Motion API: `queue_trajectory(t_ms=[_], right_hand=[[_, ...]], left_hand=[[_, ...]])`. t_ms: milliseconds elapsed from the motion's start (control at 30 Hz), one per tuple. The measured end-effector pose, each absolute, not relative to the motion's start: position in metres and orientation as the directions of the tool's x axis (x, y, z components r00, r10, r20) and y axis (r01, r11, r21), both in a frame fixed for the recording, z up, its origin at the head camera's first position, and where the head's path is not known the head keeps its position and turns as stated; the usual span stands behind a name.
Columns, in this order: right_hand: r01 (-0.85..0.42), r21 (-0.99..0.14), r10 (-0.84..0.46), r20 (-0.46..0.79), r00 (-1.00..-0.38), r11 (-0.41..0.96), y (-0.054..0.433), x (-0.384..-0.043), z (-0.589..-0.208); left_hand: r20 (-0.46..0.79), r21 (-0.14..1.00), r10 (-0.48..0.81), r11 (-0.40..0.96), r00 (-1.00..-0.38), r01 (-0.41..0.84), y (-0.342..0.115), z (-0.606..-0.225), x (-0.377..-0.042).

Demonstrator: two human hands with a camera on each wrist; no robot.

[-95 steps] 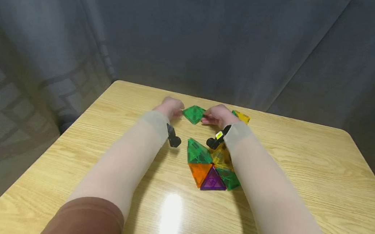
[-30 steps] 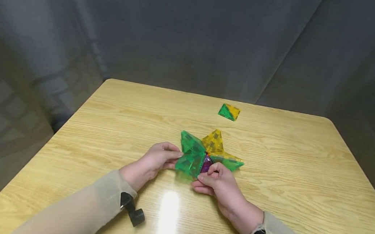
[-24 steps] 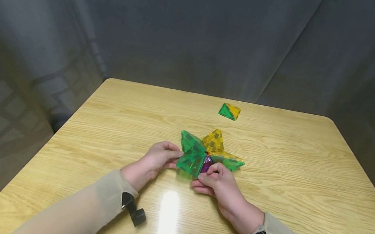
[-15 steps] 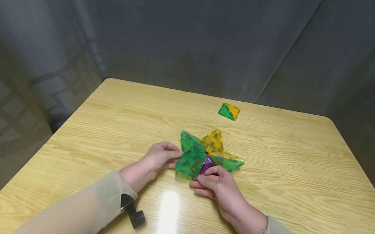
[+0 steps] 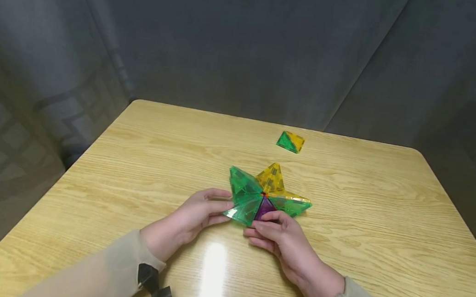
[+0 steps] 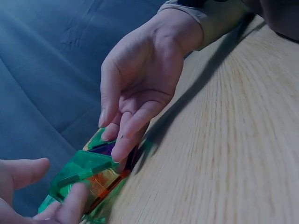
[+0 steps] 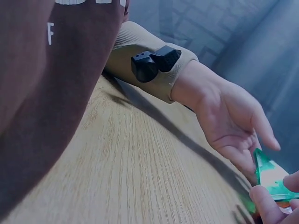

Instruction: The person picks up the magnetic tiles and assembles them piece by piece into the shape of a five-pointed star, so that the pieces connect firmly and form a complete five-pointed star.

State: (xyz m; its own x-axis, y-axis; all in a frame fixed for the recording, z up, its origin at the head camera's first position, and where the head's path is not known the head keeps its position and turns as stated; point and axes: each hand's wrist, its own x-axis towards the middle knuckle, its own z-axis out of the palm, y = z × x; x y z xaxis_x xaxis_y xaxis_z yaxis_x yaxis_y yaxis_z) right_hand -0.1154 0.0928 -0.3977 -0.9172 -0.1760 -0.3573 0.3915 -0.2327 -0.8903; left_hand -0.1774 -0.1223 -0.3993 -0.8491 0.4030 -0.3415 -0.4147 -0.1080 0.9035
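Observation:
A raised star-like figure of translucent magnetic tiles stands mid-table: green tiles (image 5: 243, 185) on the left, yellow tiles (image 5: 271, 178) at the back, a green tile (image 5: 292, 206) on the right. A purple tile (image 5: 264, 208) shows at the front. My left hand (image 5: 193, 214) touches the lower-left green tile (image 5: 243, 212) with its fingers; in the left wrist view its thumb stands apart from the tile. My right hand (image 5: 287, 241) pinches that tile's front corner between thumb and finger, beside the purple tile. An orange tile (image 6: 103, 182) shows beneath the green one.
A flat green triangle tile (image 5: 286, 142) and a yellow triangle tile (image 5: 296, 140) lie together farther back on the wooden table (image 5: 172, 144). Grey curtains (image 5: 244, 52) hang behind it. A black device (image 5: 155, 286) sits on the left wrist.
The green piece once held at the back now covers the figure's orange tile. Both hands have come nearer. In the last half second the left hand has shifted slightly and the green tile has tilted.

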Motion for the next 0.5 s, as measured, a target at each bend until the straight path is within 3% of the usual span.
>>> queue_trajectory(t_ms=[300,400,500], right_hand=[[0.365,-0.911,-0.208,-0.325,-0.923,-0.194,0.102,-0.112,-0.392],[0.31,-0.939,-0.203,-0.278,-0.939,-0.15,0.111,-0.11,-0.387],[0.19,-0.975,-0.117,-0.177,-0.977,-0.115,0.128,-0.111,-0.374]], left_hand=[[-0.31,0.92,0.444,-0.084,-0.841,-0.383,-0.121,-0.399,-0.169],[-0.31,0.921,0.436,-0.085,-0.845,-0.381,-0.12,-0.4,-0.168],[-0.312,0.921,0.431,-0.081,-0.847,-0.38,-0.12,-0.401,-0.168]])
